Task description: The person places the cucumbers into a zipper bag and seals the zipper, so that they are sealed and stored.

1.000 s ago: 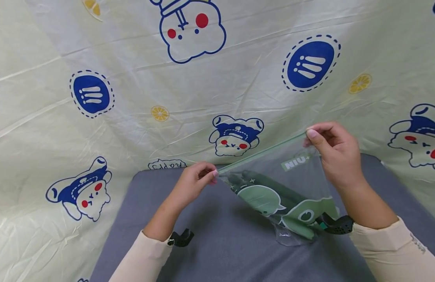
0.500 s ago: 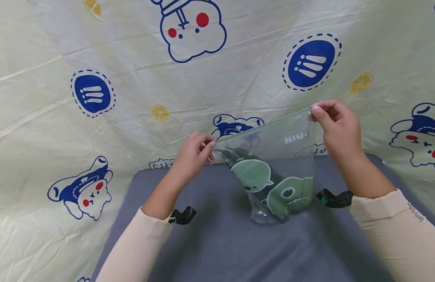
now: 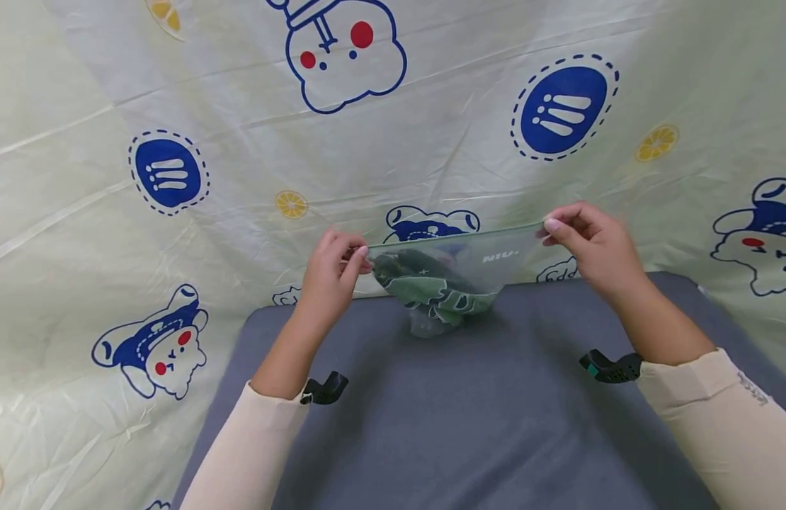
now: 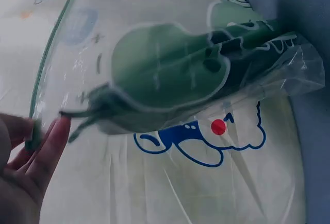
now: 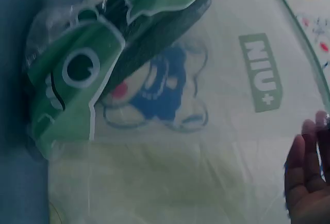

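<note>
A clear zip bag (image 3: 457, 249) with a green top strip hangs stretched between both hands. My left hand (image 3: 329, 280) pinches its top left corner, and my right hand (image 3: 593, 248) pinches the top right corner. Low in the bag lies a soft green bundle (image 4: 170, 69) with paler cartoon patches; whether those patches are printed on the bag is unclear. Thin dark strands stick out from the bundle near my left fingers in the left wrist view. The right wrist view shows a "NIU+" label (image 5: 261, 73) on the bag's upper part.
A grey cloth-covered table (image 3: 469, 425) lies below the hands. Behind it hangs a pale curtain (image 3: 240, 106) printed with bears, blue badges and orange slices. Black wrist mounts (image 3: 326, 388) hang under each forearm.
The bag has lifted and swung away toward the curtain, its bottom tilting back so it looks shorter. My left hand rose and shifted left; its top edge now runs nearly level. Both grips stay the same.
</note>
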The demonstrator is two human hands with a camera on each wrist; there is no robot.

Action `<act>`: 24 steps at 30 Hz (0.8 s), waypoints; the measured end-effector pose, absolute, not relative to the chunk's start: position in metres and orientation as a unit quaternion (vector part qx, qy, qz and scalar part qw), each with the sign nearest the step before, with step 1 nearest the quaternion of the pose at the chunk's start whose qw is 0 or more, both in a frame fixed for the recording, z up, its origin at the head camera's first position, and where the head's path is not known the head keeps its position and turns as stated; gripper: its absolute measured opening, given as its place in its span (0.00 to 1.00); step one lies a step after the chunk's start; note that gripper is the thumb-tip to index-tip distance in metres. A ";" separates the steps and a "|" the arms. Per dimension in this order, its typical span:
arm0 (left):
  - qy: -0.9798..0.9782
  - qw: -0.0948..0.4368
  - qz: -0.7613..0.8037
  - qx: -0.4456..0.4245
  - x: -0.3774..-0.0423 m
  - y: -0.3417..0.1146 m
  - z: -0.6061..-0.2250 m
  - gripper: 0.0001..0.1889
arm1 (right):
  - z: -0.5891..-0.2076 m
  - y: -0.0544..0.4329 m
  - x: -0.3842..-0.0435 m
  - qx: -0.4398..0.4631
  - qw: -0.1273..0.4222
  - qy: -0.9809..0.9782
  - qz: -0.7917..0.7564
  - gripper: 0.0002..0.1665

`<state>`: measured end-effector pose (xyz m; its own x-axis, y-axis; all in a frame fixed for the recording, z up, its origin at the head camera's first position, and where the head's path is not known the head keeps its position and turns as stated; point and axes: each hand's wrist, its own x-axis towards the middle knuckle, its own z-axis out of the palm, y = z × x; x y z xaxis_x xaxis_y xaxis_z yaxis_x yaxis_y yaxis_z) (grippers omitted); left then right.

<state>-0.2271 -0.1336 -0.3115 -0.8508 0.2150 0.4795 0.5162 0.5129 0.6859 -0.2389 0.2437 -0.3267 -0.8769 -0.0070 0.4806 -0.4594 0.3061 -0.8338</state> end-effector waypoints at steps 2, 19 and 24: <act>-0.848 0.151 -0.459 -0.220 -0.217 -0.140 -0.319 0.10 | -0.333 0.244 -0.225 0.181 0.193 -0.790 0.552 0.10; -0.838 -0.011 -0.497 -0.227 -0.143 -0.156 -0.413 0.09 | -0.423 0.250 -0.147 0.196 0.095 -0.800 0.560 0.08; -0.837 -0.066 -0.500 -0.210 -0.135 -0.154 -0.448 0.08 | -0.458 0.253 -0.138 0.176 0.051 -0.810 0.557 0.07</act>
<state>-0.1354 -0.1541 -0.4485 -0.9030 0.4178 0.1005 0.2864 0.4107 0.8656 -0.1378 0.2534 -0.4576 -0.9326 -0.2292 0.2788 -0.3424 0.3180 -0.8841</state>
